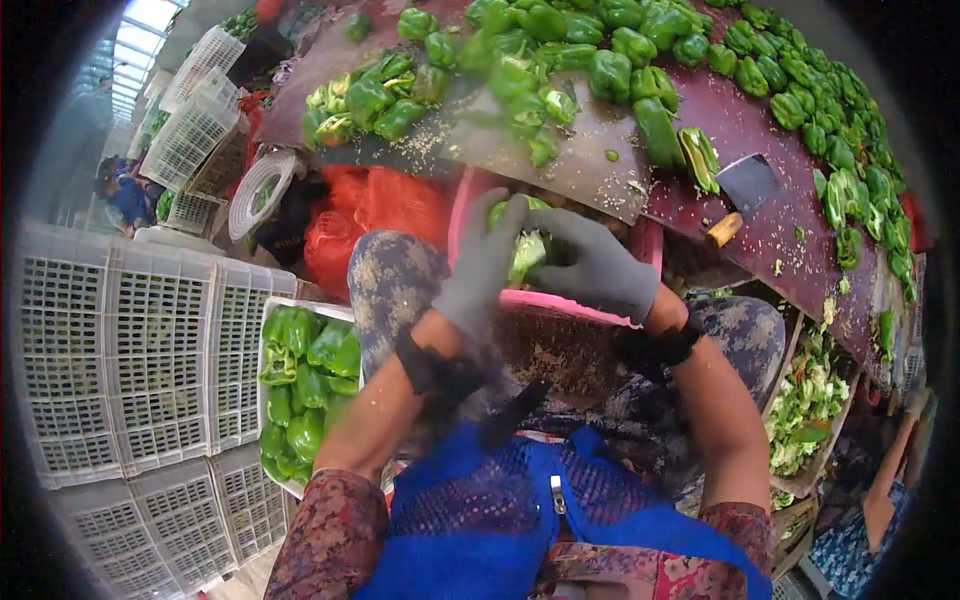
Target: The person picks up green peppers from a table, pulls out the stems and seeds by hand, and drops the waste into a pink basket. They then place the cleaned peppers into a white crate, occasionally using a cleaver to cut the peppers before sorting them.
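In grey gloves, my two hands meet over a pink basin [570,304] between my knees. My left hand [478,262] is closed round one side of a cut green bell pepper [526,258] whose pale inside shows. From the other side my right hand [596,266] grips the same pepper, its thumb and fingers bent against it. The fingers partly hide the pepper. On the red board to the right lies a cleaver [748,184] with a wooden handle, beside a halved bell pepper [698,160].
Whole green peppers [620,50] are heaped across the table [740,110], with seeds scattered about. A white crate [290,484] of peppers stands at my left, near stacked crates [120,350]. Pepper scraps [806,405] fill a box at right. Another person's arm [890,480] is at far right.
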The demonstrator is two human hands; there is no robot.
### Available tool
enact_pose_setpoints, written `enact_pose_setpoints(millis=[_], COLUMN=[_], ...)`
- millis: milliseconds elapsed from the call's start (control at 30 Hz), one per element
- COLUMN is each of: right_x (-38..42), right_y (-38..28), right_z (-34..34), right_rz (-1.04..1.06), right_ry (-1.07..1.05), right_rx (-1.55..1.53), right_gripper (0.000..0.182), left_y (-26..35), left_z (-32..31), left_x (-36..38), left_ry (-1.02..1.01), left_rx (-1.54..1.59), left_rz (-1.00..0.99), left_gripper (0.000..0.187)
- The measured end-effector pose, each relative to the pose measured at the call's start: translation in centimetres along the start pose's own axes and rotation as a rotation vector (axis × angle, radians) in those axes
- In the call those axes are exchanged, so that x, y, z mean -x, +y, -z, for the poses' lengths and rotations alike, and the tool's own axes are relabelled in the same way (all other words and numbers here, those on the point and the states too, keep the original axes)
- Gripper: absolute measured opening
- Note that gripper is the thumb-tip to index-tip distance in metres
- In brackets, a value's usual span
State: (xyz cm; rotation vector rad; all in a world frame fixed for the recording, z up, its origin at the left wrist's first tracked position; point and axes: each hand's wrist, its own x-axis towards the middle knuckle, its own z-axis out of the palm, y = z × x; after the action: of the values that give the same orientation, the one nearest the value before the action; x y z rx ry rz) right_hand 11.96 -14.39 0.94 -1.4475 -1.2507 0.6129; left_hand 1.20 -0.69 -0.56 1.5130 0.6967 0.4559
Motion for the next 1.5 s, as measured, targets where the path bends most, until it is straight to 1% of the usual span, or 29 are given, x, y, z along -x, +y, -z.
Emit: enact_pose_setpoints(millis=[67, 133, 167, 267, 367, 467, 500, 567, 667, 700, 767, 867, 900, 967, 1067, 1167, 1267, 1300, 1367, 1467, 1500], right_x=[0.0, -0.1, 0.0, 0.4, 1.4, 1.5, 1.5, 1.3, 1.3, 1.2, 1.0, 1.1, 1.2, 1.4, 1.2, 0.8, 0.5, 0.3, -0.6, -1.5, -1.0], right_y=[0.2, 0.9, 1.1, 1.2, 0.6, 1.2, 1.5, 2.0, 3.5, 4.2, 5.6, 5.5, 5.0, 3.8, 3.3, 3.2, 3.5, 3.7, 4.6, 5.3, 4.0], right_z=[0.7, 0.9, 0.8, 0.4, -1.8, -2.7, -3.0, -3.3, -2.5, -2.6, -3.0, -3.5, -3.6, -3.9, -4.3, -4.5, -4.4, -4.1, -2.7, -0.4, 0.1], right_rz=[0.011, 0.091, 0.012, 0.002, 0.019, -0.032, -0.057, -0.108, 0.125, 0.146, 0.191, 0.142, 0.118, 0.068, 0.109, 0.086, 0.114, 0.059, -0.048, -0.466, -0.488], right_ry=[-0.056, -0.106, -0.157, -0.214, 0.015, 0.059, 0.034, -0.017, -0.045, -0.045, -0.046, 0.001, 0.02, 0.052, 0.141, 0.199, 0.368, 0.425, 0.533, 0.486, 0.462], right_rx=[0.085, 0.261, 0.293, 0.407, 0.503, 0.602, 0.608, 0.621, 0.355, 0.36, 0.375, 0.434, 0.51, 0.659, 0.759, 0.848, 0.75, 0.669, 0.507, -0.197, -0.353], right_gripper=[0.052, 0.058, 0.053, 0.051, 0.052, 0.037, 0.036, 0.035, 0.037, 0.037, 0.039, 0.037, 0.036, 0.033, 0.031, 0.032, 0.03, 0.029, 0.029, 0.034, 0.048], left_y=[-0.3, -0.7, -1.5, -0.8, -0.5, -1.7, -2.4, -4.2, -3.1, -2.7, -2.9, -4.3, -4.2, -4.1, -2.6, -1.7, -0.4, 0.0, -4.3, -3.0, -1.9], left_z=[-0.2, -0.3, -0.3, -0.9, -1.1, -1.1, -1.0, -0.5, -1.1, -1.3, -1.5, -1.4, -1.4, -1.3, -1.5, -1.3, -1.2, -1.1, -0.7, -0.9, -0.9], left_x=[-0.1, -0.3, -0.5, 0.2, 0.1, -0.4, -0.6, -0.9, 0.4, 1.0, 0.8, -0.4, -0.6, -0.8, -0.5, -0.7, -0.5, -0.3, -1.1, 0.4, 1.0], left_ry=[-0.007, -0.013, -0.02, -0.005, 0.054, 0.152, 0.186, 0.164, 0.124, 0.112, 0.101, 0.136, 0.157, 0.203, 0.283, 0.328, 0.371, 0.388, 0.298, 0.231, 0.218], left_rx=[0.007, 0.005, -0.002, 0.038, 0.057, 0.041, 0.035, 0.046, 0.126, 0.163, 0.105, 0.002, -0.035, 0.069, 0.253, 0.408, 0.462, 0.465, 0.506, 0.523, 0.521], left_rz=[0.053, 0.064, 0.051, 0.067, 0.095, 0.107, 0.108, 0.126, 0.174, 0.195, 0.188, 0.132, 0.108, 0.107, 0.155, 0.202, 0.262, 0.287, 0.256, 0.257, 0.266], left_gripper=[0.061, 0.06, 0.058, 0.056, 0.056, 0.055, 0.055, 0.054, 0.054, 0.054, 0.054, 0.051, 0.05, 0.047, 0.042, 0.037, 0.038, 0.039, 0.044, 0.049, 0.05])
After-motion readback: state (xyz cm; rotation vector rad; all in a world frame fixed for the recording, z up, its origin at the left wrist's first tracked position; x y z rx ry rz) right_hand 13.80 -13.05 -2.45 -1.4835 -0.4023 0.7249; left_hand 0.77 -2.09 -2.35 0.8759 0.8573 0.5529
